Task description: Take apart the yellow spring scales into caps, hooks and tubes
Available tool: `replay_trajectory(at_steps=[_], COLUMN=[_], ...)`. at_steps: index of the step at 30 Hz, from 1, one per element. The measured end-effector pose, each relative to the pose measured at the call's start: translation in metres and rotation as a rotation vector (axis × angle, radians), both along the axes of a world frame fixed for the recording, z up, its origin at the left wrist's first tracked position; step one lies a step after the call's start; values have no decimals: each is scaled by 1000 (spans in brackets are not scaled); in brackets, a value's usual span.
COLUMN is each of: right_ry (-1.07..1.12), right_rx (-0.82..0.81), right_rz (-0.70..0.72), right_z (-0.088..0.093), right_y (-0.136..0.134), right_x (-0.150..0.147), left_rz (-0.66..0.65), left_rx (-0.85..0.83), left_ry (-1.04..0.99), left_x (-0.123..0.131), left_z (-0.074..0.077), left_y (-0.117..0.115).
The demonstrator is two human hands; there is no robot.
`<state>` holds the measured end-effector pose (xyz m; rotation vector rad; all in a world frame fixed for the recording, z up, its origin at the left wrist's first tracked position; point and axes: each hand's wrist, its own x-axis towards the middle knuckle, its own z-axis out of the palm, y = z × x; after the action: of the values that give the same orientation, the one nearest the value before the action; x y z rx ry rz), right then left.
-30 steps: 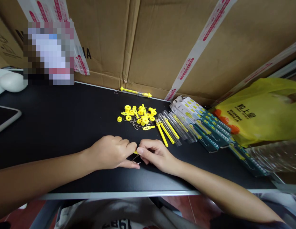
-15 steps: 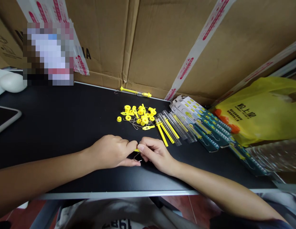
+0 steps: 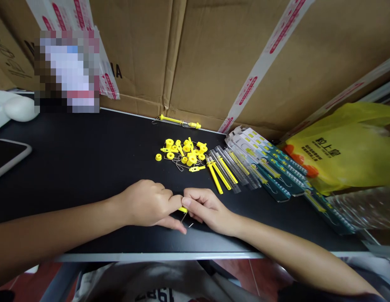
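Near the table's front edge my left hand [image 3: 151, 204] and my right hand [image 3: 210, 209] meet, fingers closed around a small yellow piece [image 3: 183, 209]. A bent metal hook [image 3: 186, 222] hangs below it, beside my left thumb, which points down and to the right. Most of the yellow piece is hidden by my fingers. Beyond my hands lies a pile of yellow plastic parts [image 3: 191, 158] mixed with wire hooks. To its right are yellow rods [image 3: 220, 176] and clear tubes [image 3: 242, 167].
Packaged items on green cards [image 3: 276, 167] are stacked at right, by a yellow plastic bag [image 3: 352, 147]. A hook-ended yellow piece [image 3: 179, 121] lies at the back, before cardboard boxes [image 3: 214, 63]. A phone [image 3: 9, 157] lies at left.
The yellow piece and its hook have moved slightly down and show more between my hands. My left thumb has dropped lower. The view has shifted slightly.
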<state>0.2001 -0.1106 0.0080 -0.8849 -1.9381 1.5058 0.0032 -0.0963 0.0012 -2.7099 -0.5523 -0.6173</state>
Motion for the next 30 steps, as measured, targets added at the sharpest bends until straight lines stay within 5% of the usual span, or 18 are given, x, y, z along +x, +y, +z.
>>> replay_trajectory(at_steps=[8,30], right_ry=[-73,-95], right_rx=[79,315], right_rz=[114,-51], right_z=[4,5], right_y=[0,-11], right_x=[2,-5], left_rz=[-36,76], left_rx=[-16,91], left_ry=[-15,-91], left_x=[2,7], left_z=[-3,5], left_y=[-4,-14])
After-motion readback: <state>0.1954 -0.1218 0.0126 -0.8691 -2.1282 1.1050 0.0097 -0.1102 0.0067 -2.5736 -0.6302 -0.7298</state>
